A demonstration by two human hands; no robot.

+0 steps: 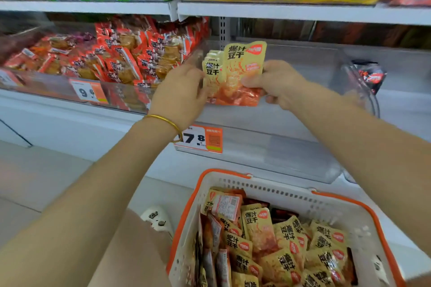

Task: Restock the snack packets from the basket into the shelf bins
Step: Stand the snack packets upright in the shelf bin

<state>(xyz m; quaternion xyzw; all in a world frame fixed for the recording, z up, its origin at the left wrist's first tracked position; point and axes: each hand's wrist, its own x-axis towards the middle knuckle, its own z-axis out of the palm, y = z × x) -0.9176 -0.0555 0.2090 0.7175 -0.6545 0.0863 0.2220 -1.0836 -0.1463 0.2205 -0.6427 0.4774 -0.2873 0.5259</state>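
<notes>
Clamping the snack packets (pixel 235 72) between them, left hand (pixel 179 95) and right hand (pixel 277 84) curled round the edges, basket (pixel 268 190) below.

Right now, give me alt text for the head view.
Left hand and right hand hold a stack of yellow snack packets upright in a clear shelf bin. Below sits a white-and-orange basket with more of the same packets.
</notes>
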